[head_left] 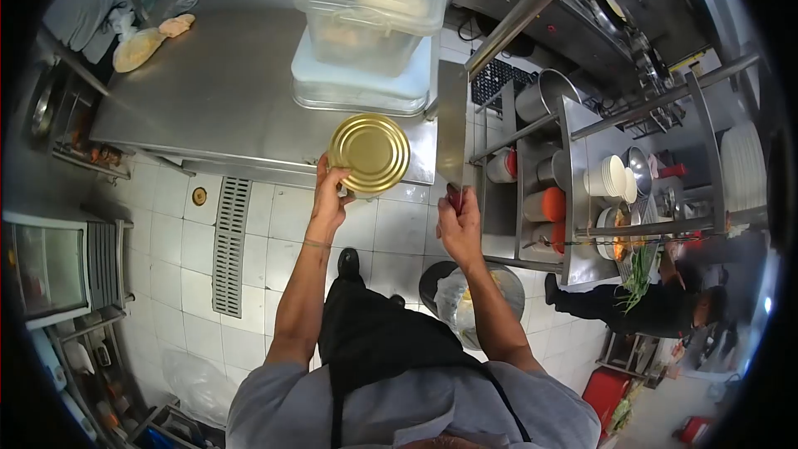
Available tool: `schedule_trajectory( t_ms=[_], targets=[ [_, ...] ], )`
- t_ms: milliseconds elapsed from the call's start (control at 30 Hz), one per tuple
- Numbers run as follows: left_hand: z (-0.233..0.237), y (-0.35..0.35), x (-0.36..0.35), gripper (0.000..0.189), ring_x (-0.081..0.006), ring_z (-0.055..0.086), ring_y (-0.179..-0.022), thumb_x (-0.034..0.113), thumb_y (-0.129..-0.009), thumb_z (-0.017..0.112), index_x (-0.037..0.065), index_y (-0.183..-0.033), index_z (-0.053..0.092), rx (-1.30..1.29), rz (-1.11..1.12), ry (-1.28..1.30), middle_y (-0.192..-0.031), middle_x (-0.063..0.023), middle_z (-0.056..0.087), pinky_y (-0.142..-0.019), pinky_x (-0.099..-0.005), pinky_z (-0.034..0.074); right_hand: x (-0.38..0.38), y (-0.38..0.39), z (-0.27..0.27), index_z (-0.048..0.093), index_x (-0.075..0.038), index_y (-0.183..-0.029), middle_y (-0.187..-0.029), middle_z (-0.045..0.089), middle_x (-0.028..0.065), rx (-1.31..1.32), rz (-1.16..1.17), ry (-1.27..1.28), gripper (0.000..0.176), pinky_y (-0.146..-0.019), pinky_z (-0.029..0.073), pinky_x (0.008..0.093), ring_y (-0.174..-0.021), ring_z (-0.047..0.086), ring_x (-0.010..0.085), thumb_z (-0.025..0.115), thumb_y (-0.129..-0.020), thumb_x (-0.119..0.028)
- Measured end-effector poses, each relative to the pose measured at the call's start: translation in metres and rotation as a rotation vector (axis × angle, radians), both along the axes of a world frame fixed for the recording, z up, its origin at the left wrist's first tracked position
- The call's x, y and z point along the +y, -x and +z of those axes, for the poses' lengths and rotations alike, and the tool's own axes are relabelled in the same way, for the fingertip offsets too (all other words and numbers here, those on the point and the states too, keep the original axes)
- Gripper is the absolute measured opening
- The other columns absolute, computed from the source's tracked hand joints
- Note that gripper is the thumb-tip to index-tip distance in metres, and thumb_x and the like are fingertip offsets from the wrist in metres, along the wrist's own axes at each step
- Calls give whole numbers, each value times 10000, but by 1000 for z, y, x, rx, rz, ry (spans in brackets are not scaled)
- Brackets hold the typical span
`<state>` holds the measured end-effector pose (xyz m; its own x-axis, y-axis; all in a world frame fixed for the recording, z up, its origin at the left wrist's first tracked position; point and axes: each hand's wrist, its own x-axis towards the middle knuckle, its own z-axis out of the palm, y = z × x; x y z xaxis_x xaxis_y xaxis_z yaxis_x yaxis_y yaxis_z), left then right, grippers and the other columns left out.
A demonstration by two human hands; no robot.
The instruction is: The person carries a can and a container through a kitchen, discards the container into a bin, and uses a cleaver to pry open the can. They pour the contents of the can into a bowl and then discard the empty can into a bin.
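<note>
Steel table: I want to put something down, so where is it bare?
The middle of the steel table is bare, bordered by pale bundles on the picture's left and stacked tubs on the right. A smaller patch shows at the near right corner, bordered in view by the tubs and the gold can in the left hand. The tubs crowd the far right.

By the near edge of the steel bench [224, 75], the left hand [331, 193] grips a gold tin [368, 152]; off the near right corner, the right hand [462, 220] clutches a dark red handle [455, 197].
</note>
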<state>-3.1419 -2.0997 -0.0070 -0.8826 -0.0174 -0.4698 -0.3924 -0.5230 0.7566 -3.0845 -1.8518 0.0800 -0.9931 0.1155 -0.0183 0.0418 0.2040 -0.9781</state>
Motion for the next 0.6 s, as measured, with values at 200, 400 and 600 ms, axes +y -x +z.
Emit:
schedule_trajectory(
  t_ms=[200, 400, 600],
  targets=[
    [6, 0, 4, 966, -272, 414, -1344, 344, -770, 679, 177, -1587, 191, 8, -25, -34, -1479, -113, 420, -989, -497, 401, -21, 56, -11, 532, -12, -823, -659, 473, 13, -29, 1, -192, 394, -544, 370, 280, -611, 413, 86, 501, -1068, -319],
    [20, 4, 5, 878, -273, 476, -1330, 305, -827, 624, 169, -1594, 220, 31, -82, 35, -1477, -118, 439, -1003, -474, 476, -23, 73, -14, 514, -42, -801, -642, 479, -9, 24, 6, -245, 434, -508, 364, 271, -571, 422, 82, 454, -1084, -365],
    [21, 4, 5, 904, -253, 524, -1267, 303, -795, 676, 142, -1572, 242, 43, -99, 9, -1436, -137, 480, -969, -426, 477, -21, 76, -32, 522, 15, -841, -633, 537, 155, 60, -10, -381, 412, -570, 451, 378, -563, 466, 230, 506, -1064, -332]
  ],
)
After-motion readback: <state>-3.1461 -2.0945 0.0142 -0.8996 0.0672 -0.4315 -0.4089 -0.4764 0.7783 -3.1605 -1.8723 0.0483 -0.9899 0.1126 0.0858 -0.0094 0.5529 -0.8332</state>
